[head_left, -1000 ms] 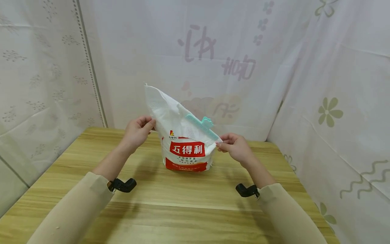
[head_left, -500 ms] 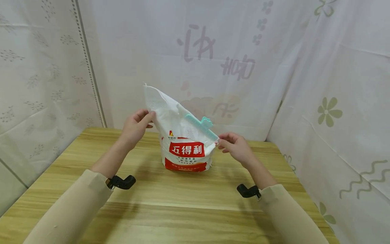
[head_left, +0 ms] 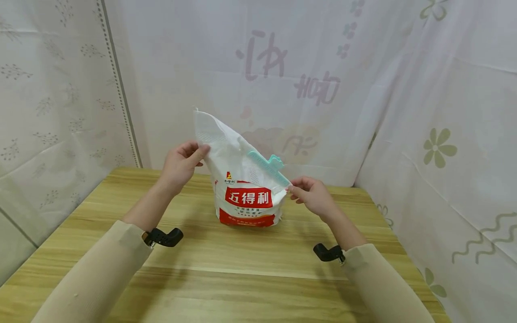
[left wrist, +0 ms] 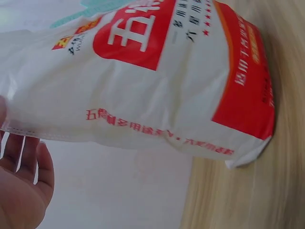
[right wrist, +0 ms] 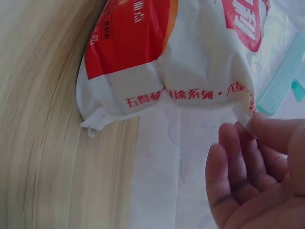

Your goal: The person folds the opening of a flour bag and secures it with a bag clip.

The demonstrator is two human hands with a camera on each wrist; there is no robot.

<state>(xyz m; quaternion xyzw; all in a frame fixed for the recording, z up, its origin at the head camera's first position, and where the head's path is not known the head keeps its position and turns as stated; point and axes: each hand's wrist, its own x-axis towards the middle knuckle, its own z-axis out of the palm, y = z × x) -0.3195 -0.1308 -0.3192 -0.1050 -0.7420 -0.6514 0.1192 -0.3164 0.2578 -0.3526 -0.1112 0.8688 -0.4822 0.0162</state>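
A white and red flour bag (head_left: pixel 248 197) stands upright on the wooden table, its top slanting from a high left corner down to the right. Across that slanted edge sits a teal sealing clip (head_left: pixel 268 168). My left hand (head_left: pixel 180 166) pinches the bag's left edge below the high corner, thumb in front and fingers behind. The lower right corner, by the clip's end, is pinched by my right hand (head_left: pixel 313 196). In the right wrist view, thumb and forefinger meet on the bag's edge, the other fingers (right wrist: pixel 231 148) loosely bent.
The wooden table (head_left: pixel 226 287) extends in front of the bag and to both sides. Behind it hangs a pale printed curtain (head_left: pixel 169 80), with more patterned cloth at left and right. A black camera mount sits on each wrist.
My left hand has slid up along the bag's left edge. The right hand has shifted slightly at its corner. The bag and clip stay nearly in place.
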